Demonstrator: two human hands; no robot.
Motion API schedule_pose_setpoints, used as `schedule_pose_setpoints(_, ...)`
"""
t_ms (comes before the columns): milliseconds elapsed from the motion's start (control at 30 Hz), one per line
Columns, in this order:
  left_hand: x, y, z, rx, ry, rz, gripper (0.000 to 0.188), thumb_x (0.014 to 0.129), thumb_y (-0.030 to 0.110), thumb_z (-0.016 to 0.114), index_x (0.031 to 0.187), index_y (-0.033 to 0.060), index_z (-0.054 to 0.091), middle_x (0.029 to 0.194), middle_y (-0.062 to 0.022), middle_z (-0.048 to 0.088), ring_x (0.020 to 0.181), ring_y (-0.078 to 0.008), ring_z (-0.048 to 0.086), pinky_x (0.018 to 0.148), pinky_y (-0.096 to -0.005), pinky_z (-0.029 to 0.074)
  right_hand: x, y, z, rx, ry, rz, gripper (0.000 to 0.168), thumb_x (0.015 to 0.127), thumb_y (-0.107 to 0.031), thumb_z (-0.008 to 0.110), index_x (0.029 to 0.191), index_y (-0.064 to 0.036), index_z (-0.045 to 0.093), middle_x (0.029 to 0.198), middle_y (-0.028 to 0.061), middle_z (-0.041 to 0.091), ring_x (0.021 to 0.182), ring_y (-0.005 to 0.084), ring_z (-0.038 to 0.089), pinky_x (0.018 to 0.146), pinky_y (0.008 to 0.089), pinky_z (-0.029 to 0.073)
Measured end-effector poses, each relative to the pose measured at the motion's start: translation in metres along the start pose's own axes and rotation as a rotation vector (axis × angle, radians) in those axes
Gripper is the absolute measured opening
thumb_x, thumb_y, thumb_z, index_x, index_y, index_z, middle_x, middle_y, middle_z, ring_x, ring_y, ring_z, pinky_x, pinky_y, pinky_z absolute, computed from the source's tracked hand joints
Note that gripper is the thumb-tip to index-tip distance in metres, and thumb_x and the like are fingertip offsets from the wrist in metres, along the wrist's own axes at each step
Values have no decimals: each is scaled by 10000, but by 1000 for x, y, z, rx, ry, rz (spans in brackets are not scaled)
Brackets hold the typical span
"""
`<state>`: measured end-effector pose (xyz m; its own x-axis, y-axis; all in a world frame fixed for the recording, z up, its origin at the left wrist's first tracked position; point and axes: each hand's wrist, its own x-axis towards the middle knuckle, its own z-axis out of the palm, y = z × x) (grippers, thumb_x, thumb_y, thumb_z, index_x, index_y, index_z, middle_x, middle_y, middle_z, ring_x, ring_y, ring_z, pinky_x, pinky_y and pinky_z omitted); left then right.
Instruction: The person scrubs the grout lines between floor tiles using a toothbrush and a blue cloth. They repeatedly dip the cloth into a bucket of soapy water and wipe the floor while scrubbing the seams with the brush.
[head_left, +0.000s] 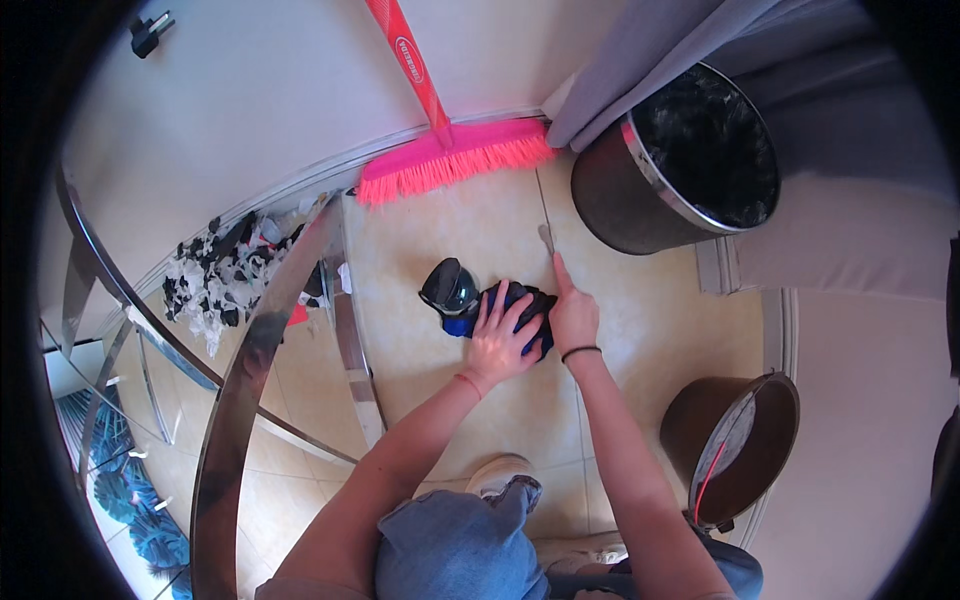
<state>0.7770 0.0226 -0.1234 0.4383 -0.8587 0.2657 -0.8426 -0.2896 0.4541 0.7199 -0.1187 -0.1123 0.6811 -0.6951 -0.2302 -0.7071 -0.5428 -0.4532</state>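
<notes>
My left hand (501, 346) lies with spread fingers on top of a dark blue and black crumpled bundle (541, 309), cloth or plastic, on the tiled floor. Just left of that bundle is a dark, shiny, cup-like container (450, 288), tilted, with black material at its mouth. My right hand (574, 311) is closed around a slim tool (546, 237) with a rounded, spoon-like tip. Its index finger stretches along the tool, and the tip is at a dark joint between floor tiles. The fingers hide the handle.
A pink broom (457, 154) leans against the wall ahead. A lined waste bin (637, 202) stands by the grey curtain (825, 127); a brown bucket (690, 435) is at right. Curved metal furniture legs (247, 375) rise at left, near a heap of black and white scraps (217, 277).
</notes>
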Motion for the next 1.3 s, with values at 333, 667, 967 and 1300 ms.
schedule_pose_setpoints(333,-5,-2,1,2,-27,-23,333,724,276,690,1037,163,687,1309,-98,494,1357,-426,332,1049,-638,322,-66,22,-2,105,-61,85,739,778,38,537,1444,-261,419,723,242,628,657,397,644,597,487,505)
schedule_pose_setpoints(667,-2,2,-1,12,-21,-5,351,726,271,689,1060,161,689,1311,-104,495,1354,-441,331,1057,-627,320,-54,25,0,350,50,87,564,882,-20,508,1392,-261,493,809,250,628,716,403,643,630,457,503)
schedule_pose_setpoints(967,-2,6,3,57,32,38,357,721,236,689,1061,130,660,1295,-107,508,1346,-425,355,1052,-587,342,-71,56,-62,361,48,-44,410,947,-104,464,1351,-157,513,902,238,667,835,442,633,741,499,520)
schedule_pose_setpoints(1300,22,40,-17,-39,54,-70,336,838,321,691,1076,88,649,1263,-141,520,1344,-410,343,1081,-595,277,-144,87,-229,181,-194,-160,252,942,-169,499,1139,-44,594,871,260,645,826,448,619,743,531,492)
